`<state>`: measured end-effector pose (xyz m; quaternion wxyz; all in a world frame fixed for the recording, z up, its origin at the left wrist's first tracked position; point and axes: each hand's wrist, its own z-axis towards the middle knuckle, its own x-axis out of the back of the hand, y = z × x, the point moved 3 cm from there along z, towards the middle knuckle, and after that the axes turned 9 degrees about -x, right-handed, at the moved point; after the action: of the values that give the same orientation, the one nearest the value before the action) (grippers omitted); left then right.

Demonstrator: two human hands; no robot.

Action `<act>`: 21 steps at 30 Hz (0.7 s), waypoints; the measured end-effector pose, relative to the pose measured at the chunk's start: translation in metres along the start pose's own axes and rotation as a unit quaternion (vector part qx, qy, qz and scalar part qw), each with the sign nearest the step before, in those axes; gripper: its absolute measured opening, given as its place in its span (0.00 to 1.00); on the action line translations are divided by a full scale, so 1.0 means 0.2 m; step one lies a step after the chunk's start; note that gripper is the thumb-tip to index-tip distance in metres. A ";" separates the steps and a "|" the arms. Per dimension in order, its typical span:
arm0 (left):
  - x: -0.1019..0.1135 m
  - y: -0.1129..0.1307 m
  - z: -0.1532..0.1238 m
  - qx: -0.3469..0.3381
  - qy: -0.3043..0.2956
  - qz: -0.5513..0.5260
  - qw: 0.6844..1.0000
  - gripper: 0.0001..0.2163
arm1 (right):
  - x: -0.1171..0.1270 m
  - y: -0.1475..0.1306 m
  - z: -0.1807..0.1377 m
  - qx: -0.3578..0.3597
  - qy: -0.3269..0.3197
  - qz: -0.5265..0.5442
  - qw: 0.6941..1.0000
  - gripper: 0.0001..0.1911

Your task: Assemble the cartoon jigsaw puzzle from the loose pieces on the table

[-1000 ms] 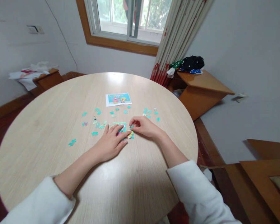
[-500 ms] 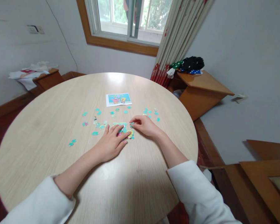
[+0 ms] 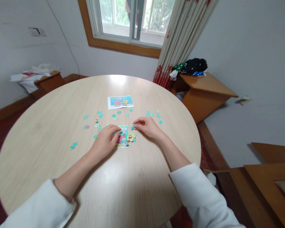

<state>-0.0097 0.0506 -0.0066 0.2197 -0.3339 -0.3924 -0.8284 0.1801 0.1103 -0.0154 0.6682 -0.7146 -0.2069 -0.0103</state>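
A partly joined jigsaw puzzle (image 3: pixel 124 139) with cartoon figures lies flat on the round table (image 3: pixel 142 183). My left hand (image 3: pixel 107 138) rests over its left side, fingers bent and thumb drawn in at the puzzle's edge, covering part of the pink figure. Just off the upper right of the puzzle, my right hand (image 3: pixel 146 126) pinches a teal puzzle piece (image 3: pixel 132 127) between thumb and fingertips. Beyond both hands lies a printed reference picture (image 3: pixel 121 102) showing similar figures.
Loose teal pieces (image 3: pixel 148 113) are grouped at the right. More pieces (image 3: pixel 99 114) are scattered at the left and behind the puzzle, with a joined pair (image 3: pixel 73 145) farther left. A wooden stool (image 3: pixel 204 84) with cloths stands past the table's right edge.
My left hand has drawn back to the left, its spread fingers now bent, uncovering the puzzle's middle figures. My right hand and its piece have barely moved.
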 end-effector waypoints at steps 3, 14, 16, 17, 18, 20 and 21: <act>0.01 0.00 0.00 0.012 0.016 0.000 1.000 0.09 | -0.01 -0.01 -0.01 -0.016 -0.007 0.036 0.999 0.03; 0.02 0.02 0.00 0.028 0.038 -0.015 0.999 0.06 | -0.10 -0.03 -0.04 -0.080 -0.089 0.185 0.976 0.14; 0.02 0.02 0.00 0.027 0.036 -0.015 0.999 0.06 | -0.10 -0.04 -0.04 -0.082 -0.097 0.190 0.973 0.14; 0.02 0.02 0.00 0.026 0.035 -0.015 0.999 0.06 | -0.10 -0.04 -0.04 -0.084 -0.099 0.193 0.973 0.15; 0.02 0.02 0.00 0.024 0.033 -0.014 0.999 0.06 | -0.11 -0.04 -0.04 -0.085 -0.100 0.197 0.972 0.15; 0.02 0.02 0.00 0.021 0.031 -0.012 0.999 0.06 | -0.11 -0.04 -0.04 -0.089 -0.102 0.203 0.970 0.16; 0.02 0.02 0.00 0.021 0.032 -0.011 0.999 0.06 | -0.11 -0.04 -0.04 -0.090 -0.103 0.205 0.969 0.16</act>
<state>-0.0086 0.0478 -0.0018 0.2300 -0.2984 -0.4060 -0.8326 0.1593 0.0958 -0.0142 0.5644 -0.7960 -0.1218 0.1820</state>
